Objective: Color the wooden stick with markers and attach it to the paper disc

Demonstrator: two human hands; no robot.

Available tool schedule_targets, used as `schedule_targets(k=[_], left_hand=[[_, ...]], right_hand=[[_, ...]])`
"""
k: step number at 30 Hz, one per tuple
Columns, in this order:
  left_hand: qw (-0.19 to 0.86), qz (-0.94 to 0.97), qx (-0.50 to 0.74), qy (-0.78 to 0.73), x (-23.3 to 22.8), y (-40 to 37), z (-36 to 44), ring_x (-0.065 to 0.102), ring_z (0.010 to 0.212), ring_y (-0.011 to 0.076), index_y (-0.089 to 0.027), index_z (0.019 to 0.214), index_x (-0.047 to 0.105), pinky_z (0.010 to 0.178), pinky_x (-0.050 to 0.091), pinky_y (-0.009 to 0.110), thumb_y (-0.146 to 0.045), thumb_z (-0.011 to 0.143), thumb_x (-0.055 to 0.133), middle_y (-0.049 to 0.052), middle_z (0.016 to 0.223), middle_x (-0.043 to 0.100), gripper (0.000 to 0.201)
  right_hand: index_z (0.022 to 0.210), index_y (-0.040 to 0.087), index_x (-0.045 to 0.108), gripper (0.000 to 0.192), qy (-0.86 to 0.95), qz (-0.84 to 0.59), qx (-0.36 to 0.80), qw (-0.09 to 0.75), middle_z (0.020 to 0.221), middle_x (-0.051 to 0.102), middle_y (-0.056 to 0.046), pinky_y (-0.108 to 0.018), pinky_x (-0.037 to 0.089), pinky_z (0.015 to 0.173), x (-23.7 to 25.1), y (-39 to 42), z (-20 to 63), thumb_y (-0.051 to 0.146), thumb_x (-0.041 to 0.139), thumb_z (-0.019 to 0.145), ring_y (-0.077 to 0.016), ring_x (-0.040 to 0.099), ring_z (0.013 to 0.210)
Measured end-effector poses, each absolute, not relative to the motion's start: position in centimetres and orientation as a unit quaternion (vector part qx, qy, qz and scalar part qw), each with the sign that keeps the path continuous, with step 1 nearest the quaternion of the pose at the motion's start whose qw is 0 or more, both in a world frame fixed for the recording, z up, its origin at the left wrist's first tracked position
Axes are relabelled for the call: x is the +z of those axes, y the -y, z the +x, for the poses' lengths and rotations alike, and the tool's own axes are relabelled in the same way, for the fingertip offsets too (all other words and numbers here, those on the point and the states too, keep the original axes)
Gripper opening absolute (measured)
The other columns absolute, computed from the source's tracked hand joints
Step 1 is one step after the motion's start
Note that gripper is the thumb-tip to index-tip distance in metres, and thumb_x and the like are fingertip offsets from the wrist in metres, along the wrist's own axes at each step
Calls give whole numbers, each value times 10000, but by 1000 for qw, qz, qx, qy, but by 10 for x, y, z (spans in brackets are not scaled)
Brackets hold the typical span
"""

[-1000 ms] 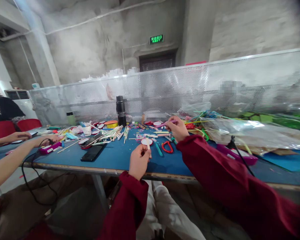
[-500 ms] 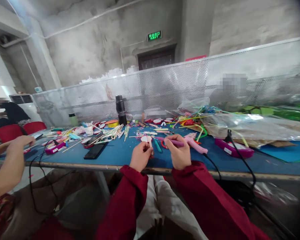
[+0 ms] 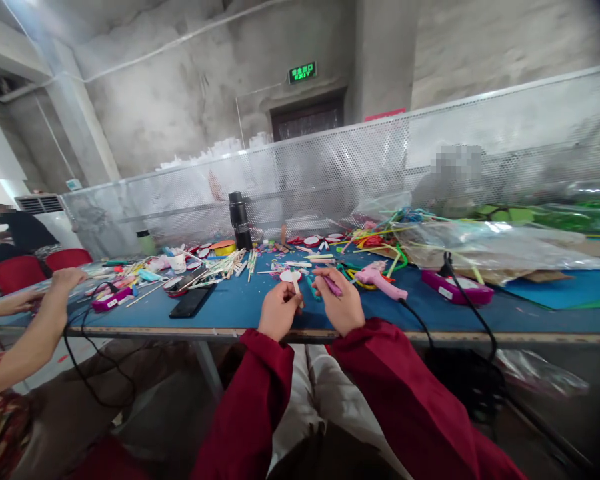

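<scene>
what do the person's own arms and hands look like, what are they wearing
Both arms are covered by long, loose dark red sleeves that end at the wrists. The left hand and right hand are bare: no gloves. No rings, watch or markings can be made out.

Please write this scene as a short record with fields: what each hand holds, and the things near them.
left hand: holds a wooden stick with a white disc
right hand: holds a purple stick
surface: blue table
right of the hands: pink glue gun with black cable
left of the hands: black phone, flat
behind: black flask, upright
far left: another person's arm
</scene>
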State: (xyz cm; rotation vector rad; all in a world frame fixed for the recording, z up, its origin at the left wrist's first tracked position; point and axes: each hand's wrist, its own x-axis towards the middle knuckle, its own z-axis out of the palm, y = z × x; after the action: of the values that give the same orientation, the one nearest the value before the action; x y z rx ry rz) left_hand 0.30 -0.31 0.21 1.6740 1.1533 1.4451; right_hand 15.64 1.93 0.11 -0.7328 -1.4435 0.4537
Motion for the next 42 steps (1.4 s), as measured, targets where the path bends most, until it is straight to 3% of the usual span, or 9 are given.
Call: schedule_targets(k=[6, 11, 18, 23, 30, 35, 42], left_hand=[[306, 642, 557, -428, 0, 2, 4, 565, 552, 123, -197, 740, 564, 583, 439, 242, -391, 886, 592, -18, 643, 637, 245], [280, 653, 558, -427, -1, 4, 4, 552, 604, 128, -192, 676, 551, 638, 435, 248, -404, 886, 598, -21, 628, 611, 302], [228, 666, 529, -475, 4, 12, 6, 513, 574, 127, -198, 673, 560, 628, 378, 252, -374, 904, 575, -38, 583, 557, 291], [183, 676, 538, -469, 4, 17, 7, 524, 602, 135, -201, 680, 564, 640, 382, 252, -362, 926, 558, -24, 613, 584, 293], [200, 685, 529, -460, 3, 16, 8, 539, 585, 133, -200, 688, 578, 623, 397, 246, -376, 936, 561, -9, 640, 641, 305], [188, 693, 521, -461, 1, 15, 6, 514, 586, 132, -197, 687, 582, 607, 374, 244, -377, 932, 576, -16, 623, 609, 305], [177, 704, 507, -464, 1, 17, 6, 495, 604, 132, -201, 688, 591, 618, 365, 241, -355, 938, 571, -25, 629, 574, 295]], right_hand=[[1018, 276, 743, 262, 697, -336, 28, 633, 882, 770, -30, -364, 504, 847, 1, -3, 154, 395, 509, 1008, -216, 716, 848], [1147, 265, 709, 279, 694, -344, -43, 632, 1131, 771, -67, -417, 449, 958, -4, 5, 153, 360, 481, 1018, -252, 705, 1034], [1039, 245, 630, 171, 640, -377, -36, 668, 931, 750, -55, -405, 484, 850, -8, -1, 152, 370, 550, 954, -246, 693, 858], [995, 249, 666, 143, 648, -369, -34, 665, 971, 761, -56, -406, 487, 876, -5, -4, 153, 314, 561, 922, -249, 704, 905], [969, 255, 644, 112, 635, -350, 30, 688, 849, 734, -27, -365, 509, 771, -6, 0, 155, 330, 574, 925, -226, 690, 809], [822, 256, 617, 91, 656, -344, -13, 671, 776, 707, -15, -403, 490, 829, -5, 7, 155, 311, 622, 894, -226, 660, 794], [801, 260, 616, 142, 651, -345, -18, 676, 759, 714, -15, -408, 475, 845, -5, 11, 155, 323, 593, 927, -222, 645, 791]])
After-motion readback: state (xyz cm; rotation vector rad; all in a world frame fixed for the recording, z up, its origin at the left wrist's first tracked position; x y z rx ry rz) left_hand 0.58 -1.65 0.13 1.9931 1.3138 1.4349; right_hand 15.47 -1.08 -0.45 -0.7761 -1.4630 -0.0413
